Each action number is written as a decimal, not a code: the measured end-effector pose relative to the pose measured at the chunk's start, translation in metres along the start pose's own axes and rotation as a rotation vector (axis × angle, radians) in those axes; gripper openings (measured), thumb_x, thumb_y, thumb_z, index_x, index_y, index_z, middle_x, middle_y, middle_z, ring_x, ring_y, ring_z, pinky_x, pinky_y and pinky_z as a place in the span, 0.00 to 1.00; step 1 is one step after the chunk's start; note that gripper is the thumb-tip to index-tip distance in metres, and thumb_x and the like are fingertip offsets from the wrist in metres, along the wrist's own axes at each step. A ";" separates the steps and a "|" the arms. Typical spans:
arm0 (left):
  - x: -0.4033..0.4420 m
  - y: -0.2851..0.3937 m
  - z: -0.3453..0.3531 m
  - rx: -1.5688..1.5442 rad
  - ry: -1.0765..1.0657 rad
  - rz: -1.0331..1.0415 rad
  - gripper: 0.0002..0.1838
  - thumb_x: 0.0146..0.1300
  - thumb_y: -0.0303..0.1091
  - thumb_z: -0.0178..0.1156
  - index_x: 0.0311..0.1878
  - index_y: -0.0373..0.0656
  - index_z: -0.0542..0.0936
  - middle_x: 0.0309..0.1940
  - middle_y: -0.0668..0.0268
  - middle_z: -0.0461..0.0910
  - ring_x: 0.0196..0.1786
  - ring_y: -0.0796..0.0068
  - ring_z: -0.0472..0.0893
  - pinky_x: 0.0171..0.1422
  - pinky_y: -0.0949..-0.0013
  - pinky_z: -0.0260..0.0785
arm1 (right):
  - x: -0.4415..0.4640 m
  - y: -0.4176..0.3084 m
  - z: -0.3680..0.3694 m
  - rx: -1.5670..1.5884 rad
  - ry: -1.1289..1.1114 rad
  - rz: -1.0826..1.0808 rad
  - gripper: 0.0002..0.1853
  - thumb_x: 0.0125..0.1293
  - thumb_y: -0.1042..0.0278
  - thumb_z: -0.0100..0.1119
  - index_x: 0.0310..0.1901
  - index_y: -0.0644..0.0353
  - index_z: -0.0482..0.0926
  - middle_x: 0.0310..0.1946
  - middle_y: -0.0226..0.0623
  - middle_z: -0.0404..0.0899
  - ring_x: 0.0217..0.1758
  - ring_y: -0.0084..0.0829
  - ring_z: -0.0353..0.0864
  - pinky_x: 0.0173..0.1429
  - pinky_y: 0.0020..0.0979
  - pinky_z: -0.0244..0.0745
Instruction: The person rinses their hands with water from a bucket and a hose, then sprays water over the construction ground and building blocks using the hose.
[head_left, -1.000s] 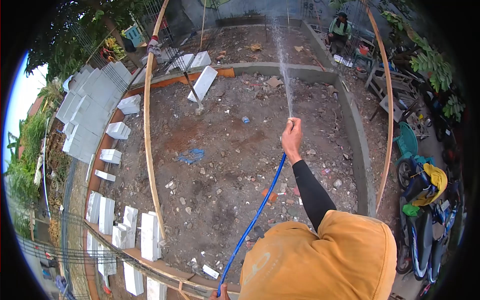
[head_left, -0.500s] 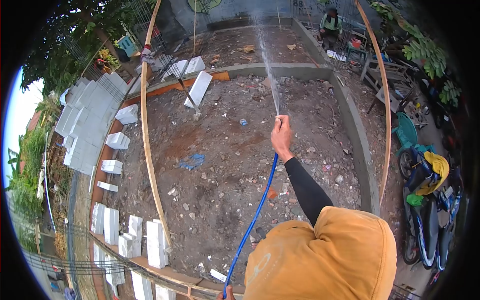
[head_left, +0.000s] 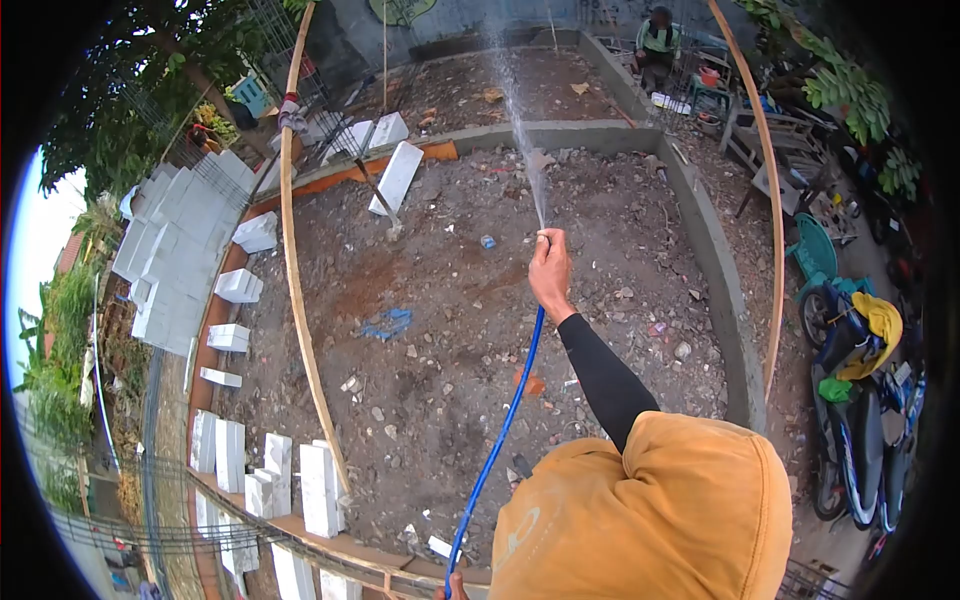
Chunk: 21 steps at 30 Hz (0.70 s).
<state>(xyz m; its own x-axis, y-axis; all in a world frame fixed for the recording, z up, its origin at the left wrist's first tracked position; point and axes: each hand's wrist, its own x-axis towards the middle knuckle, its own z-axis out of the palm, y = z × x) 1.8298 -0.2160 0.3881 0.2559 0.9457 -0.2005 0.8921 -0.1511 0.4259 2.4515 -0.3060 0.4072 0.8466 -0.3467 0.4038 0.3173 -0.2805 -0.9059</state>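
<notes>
My right hand (head_left: 550,270) is closed round the end of a blue hose (head_left: 508,425), its arm stretched forward in a black sleeve. Water (head_left: 515,120) sprays from the hose end, away from me and slightly left, over the low grey wall (head_left: 600,138). Lower down, at the bottom edge of the view, my left hand (head_left: 455,590) is wrapped round the same hose and only partly visible. Between the two hands the hose curves over rubble-strewn soil (head_left: 430,330).
White blocks (head_left: 230,455) line the left and lower left, with a large stack (head_left: 185,250) behind. Wooden poles (head_left: 305,350) rise on both sides. A person (head_left: 657,45) sits at the back right. Motorbikes (head_left: 865,440) and a green chair (head_left: 815,250) stand right.
My right hand and the water jet have shifted left in the view. Both hands still hold the hose. The view has also turned slightly.
</notes>
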 end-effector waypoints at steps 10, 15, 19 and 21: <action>-0.010 0.023 0.002 -0.164 0.076 -0.024 0.32 0.55 0.59 0.72 0.24 0.34 0.78 0.17 0.51 0.72 0.25 0.56 0.65 0.35 0.53 0.61 | 0.006 0.005 0.004 0.055 -0.054 -0.039 0.06 0.75 0.68 0.49 0.48 0.59 0.72 0.26 0.42 0.78 0.26 0.39 0.79 0.33 0.42 0.70; -0.016 0.044 -0.005 -0.248 0.115 0.036 0.32 0.54 0.58 0.72 0.23 0.31 0.76 0.16 0.51 0.68 0.26 0.55 0.62 0.35 0.52 0.60 | 0.006 0.004 0.007 0.012 -0.047 -0.062 0.06 0.75 0.68 0.49 0.48 0.59 0.72 0.26 0.42 0.78 0.27 0.39 0.80 0.34 0.41 0.71; -0.015 0.035 -0.005 -0.255 -0.012 -0.085 0.33 0.54 0.59 0.72 0.26 0.31 0.77 0.22 0.46 0.72 0.31 0.50 0.67 0.41 0.50 0.62 | 0.003 0.005 0.010 0.003 -0.069 -0.033 0.07 0.76 0.67 0.49 0.48 0.59 0.72 0.26 0.43 0.78 0.27 0.39 0.80 0.35 0.41 0.71; -0.016 0.042 -0.008 -0.232 0.020 -0.091 0.33 0.54 0.61 0.71 0.29 0.31 0.78 0.28 0.44 0.74 0.38 0.46 0.70 0.48 0.49 0.62 | 0.004 0.005 0.011 0.000 -0.064 -0.053 0.07 0.76 0.67 0.49 0.48 0.59 0.72 0.26 0.43 0.78 0.27 0.40 0.80 0.35 0.42 0.71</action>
<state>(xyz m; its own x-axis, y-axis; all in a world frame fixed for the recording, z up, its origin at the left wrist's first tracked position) 1.8599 -0.2353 0.4160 0.1692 0.9581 -0.2310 0.8013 0.0027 0.5983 2.4611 -0.2992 0.4029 0.8543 -0.2735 0.4420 0.3619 -0.2972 -0.8836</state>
